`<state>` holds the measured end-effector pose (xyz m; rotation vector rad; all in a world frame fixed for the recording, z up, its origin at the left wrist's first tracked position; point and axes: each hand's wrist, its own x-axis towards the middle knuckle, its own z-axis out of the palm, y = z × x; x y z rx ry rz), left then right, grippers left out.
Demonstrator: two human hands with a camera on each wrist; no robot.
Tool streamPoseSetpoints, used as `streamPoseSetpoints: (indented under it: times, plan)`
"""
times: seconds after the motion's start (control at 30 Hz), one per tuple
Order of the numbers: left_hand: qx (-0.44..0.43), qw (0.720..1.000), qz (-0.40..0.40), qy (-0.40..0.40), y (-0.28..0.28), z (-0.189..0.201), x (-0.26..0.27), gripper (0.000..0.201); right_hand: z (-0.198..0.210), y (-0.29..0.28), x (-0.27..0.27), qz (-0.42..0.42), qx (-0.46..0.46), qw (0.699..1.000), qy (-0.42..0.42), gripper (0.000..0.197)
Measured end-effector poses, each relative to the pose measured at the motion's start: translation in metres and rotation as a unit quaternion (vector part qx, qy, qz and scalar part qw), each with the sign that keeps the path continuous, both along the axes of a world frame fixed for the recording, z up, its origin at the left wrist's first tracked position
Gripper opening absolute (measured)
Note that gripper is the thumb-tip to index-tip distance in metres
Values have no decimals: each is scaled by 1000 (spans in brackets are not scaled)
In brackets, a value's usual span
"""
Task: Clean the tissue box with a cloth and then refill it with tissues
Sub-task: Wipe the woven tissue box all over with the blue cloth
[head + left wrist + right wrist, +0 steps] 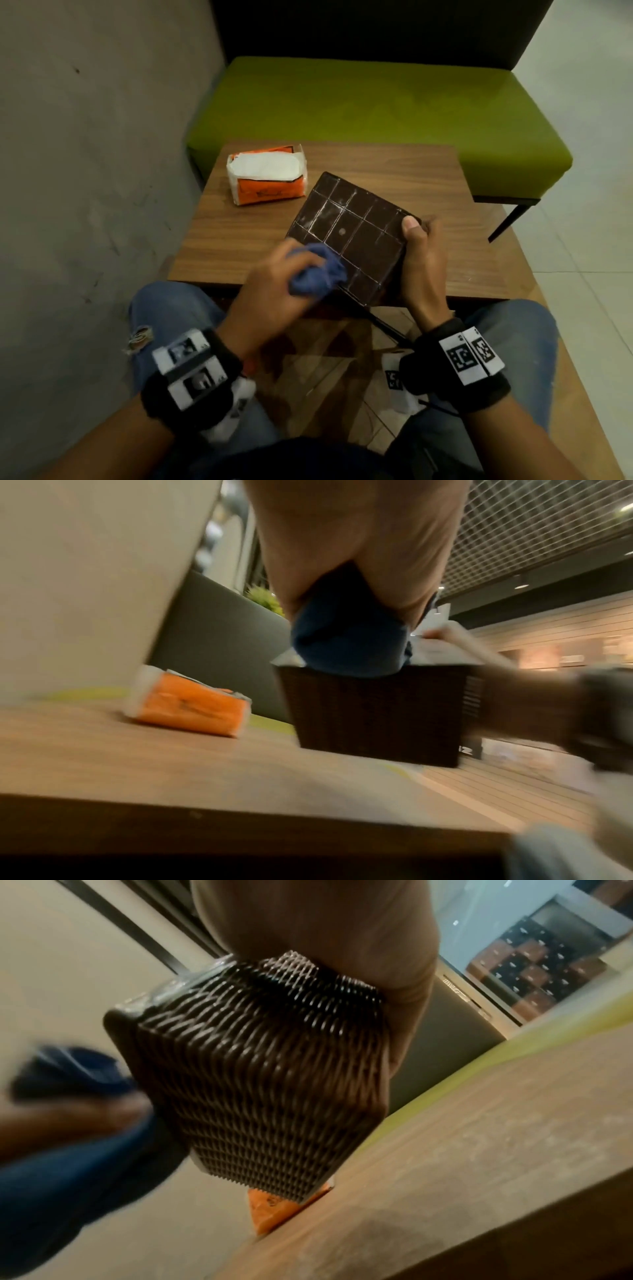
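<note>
Clamped round a bunched blue cloth (317,270), the left hand (274,284) pressed that wad onto the near left corner of the dark brown tissue box (356,236), fingers curled over the fabric. From the left wrist view the cloth (349,639) bulged out under the palm and sat right on the box's upper edge (377,712). The right hand (423,257) gripped the box's right end, thumb laid flat on the upward face and the other fingers wrapped down the side out of sight; in the right wrist view the palm (342,928) closed against the box's woven wall (260,1074).

That box stood tilted on the near part of the wooden table (428,171), its upward face a flat panel scored by pale lines into squares, dusty white in patches, with 1 small round mark near the middle. Its sides showed a basket-weave pattern. Whether the far edge touched the tabletop could not be told.

Well apart from the box, toward the far left corner of the table, lay an orange and white pack of tissues (265,174), its top torn open with white sheets showing. Behind the table ran a green cushioned bench (376,102) with a dark back, and a grey wall (85,137) rose on the left. Below the table edge were the person's knees in blue jeans (164,315), and each wrist carried a black band with printed markers.
</note>
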<state>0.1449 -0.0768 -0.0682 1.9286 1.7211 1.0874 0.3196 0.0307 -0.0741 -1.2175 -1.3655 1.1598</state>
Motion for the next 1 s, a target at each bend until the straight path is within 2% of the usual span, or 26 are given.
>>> streamPoseSetpoints:
  times: [0.03, 0.1, 0.17, 0.2, 0.23, 0.27, 0.33, 0.37, 0.43, 0.5, 0.53, 0.57, 0.6, 0.67, 0.73, 0.77, 0.8, 0.83, 0.9, 0.97, 1.0]
  plan:
    - [-47, 997, 52, -35, 4, 0, -18, 20, 0, -1, 3, 13, 3, 1000, -3, 29]
    - [-137, 962, 151, -184, 10, 5, -51, 27, 3, -2, 9, 34, -3, 999, 17, 33]
    - [-166, 923, 184, -294, 10, 10, -76, 70, 7, 2, 14, 47, -35, 996, 63, 58]
    - [-181, 916, 178, -310, 9, 12, -82, 90, 11, 5, 16, 53, -57, 993, 91, 72]
    - [-206, 913, 151, -318, 6, 13, -85, 99, 14, 8, 19, 61, -80, 988, 119, 82]
    - [-245, 905, 120, -327, 4, 16, -80, 98, 16, 11, 21, 73, -105, 982, 137, 86]
    - [-291, 883, 74, -361, 0, 23, -63, 89, 20, 14, 22, 112, -135, 975, 137, 72]
    - [-290, 869, 80, -392, 0, 27, -54, 82, 22, 14, 21, 133, -135, 974, 125, 64]
    - [-277, 817, 100, -495, 2, 29, -36, 53, 25, 13, 19, 161, -136, 972, 98, 61]
    - [-298, 735, 76, -605, 5, 29, -22, 7, 27, 13, 18, 181, -143, 970, 84, 77]
    - [-320, 689, 57, -647, 7, 30, -17, 8, 28, 15, 19, 186, -132, 971, 72, 85]
    - [-325, 643, 35, -693, 10, 27, -17, 26, 29, 17, 21, 187, -118, 973, 66, 89]
    - [-317, 620, 9, -718, 11, 26, -12, 44, 29, 18, 22, 182, -109, 975, 72, 92]
    - [-269, 590, -35, -760, 14, 25, -9, 47, 23, 16, 25, 155, -127, 973, 116, 103]
    - [-262, 613, 27, -745, 21, 14, -8, 52, 13, 6, 22, 169, -156, 964, 137, 125]
    - [-257, 608, 53, -749, 22, 10, -7, 61, 7, -1, 18, 186, -165, 960, 127, 131]
    - [-259, 605, 43, -752, 22, 6, -6, 73, 0, -7, 13, 191, -172, 959, 122, 134]
    - [-273, 607, 28, -745, 22, 3, -4, 82, -5, -11, 9, 183, -178, 958, 131, 132]
    - [-306, 602, 24, -738, 20, -1, -2, 85, -10, -12, 1, 144, -187, 955, 179, 119]
    - [-311, 627, 49, -712, 18, -8, 0, 86, -8, -10, -5, 110, -200, 945, 232, 101]
    - [-311, 650, 62, -691, 16, -11, 1, 84, -6, -9, -7, 96, -208, 942, 247, 94]
